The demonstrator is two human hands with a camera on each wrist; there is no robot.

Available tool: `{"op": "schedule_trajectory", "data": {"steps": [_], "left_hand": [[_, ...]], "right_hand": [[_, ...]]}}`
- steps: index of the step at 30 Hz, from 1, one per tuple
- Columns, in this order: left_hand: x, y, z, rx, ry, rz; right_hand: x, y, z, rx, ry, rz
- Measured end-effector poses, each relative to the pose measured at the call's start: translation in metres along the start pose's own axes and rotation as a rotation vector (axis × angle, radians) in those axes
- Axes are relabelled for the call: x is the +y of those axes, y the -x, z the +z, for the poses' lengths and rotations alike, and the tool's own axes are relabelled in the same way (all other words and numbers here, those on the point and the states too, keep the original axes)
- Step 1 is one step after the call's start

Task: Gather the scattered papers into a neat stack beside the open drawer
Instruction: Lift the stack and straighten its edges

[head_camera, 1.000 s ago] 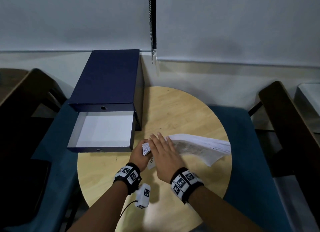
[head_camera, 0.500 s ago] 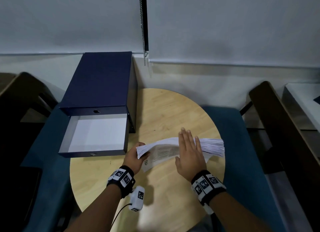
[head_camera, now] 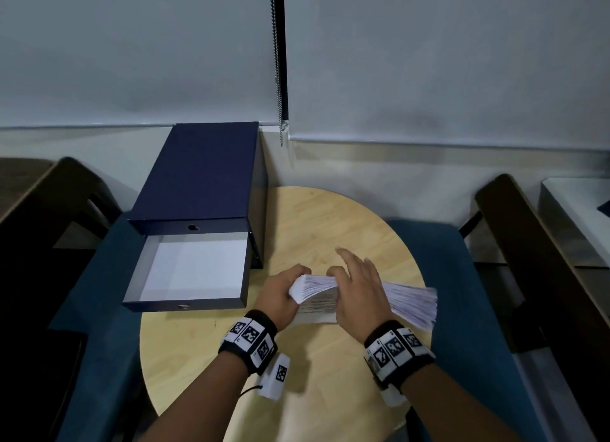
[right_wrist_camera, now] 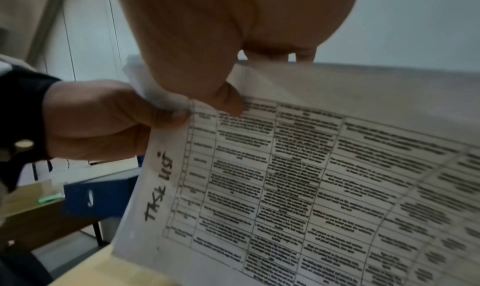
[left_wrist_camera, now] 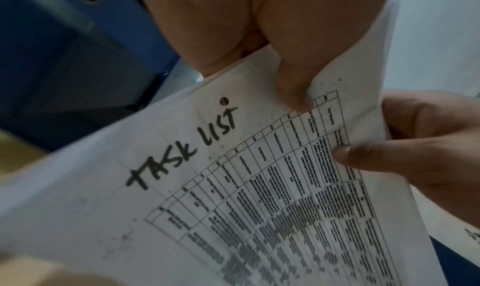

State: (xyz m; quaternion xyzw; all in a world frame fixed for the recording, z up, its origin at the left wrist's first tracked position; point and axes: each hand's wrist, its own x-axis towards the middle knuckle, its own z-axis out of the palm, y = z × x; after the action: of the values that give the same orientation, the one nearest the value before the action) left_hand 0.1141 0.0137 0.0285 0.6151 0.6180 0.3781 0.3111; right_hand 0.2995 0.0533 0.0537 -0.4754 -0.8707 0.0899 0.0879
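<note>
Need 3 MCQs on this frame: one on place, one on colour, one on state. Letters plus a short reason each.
1. The paper stack sits where relative to the open drawer?
A. inside it
B. to its right, above the round table
C. on top of the box

2. The file box is which colour?
A. navy blue
B. red
C. white

3. The left hand is doing what?
A. resting flat on the table
B. pulling the drawer
C. gripping the stack's end

Key: 1 B, the head view shows it right of the drawer. 2 A, its top is navy. 3 C, its fingers curl round the edge.
</note>
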Motion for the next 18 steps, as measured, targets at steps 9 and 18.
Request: {"op": "schedule_trajectory", "data": {"steps": [9, 18], "left_hand": [[0.026, -0.017, -0.039, 0.377, -0.341, 0.162], [0.017, -0.011, -0.056, 0.270, 0.598, -0.099]], "right_hand": [[0.009, 0.004, -0.041, 0.206, -0.462, 0.186], [0.028, 0.003, -0.054, 0.304, -1.063, 0.387]]}}
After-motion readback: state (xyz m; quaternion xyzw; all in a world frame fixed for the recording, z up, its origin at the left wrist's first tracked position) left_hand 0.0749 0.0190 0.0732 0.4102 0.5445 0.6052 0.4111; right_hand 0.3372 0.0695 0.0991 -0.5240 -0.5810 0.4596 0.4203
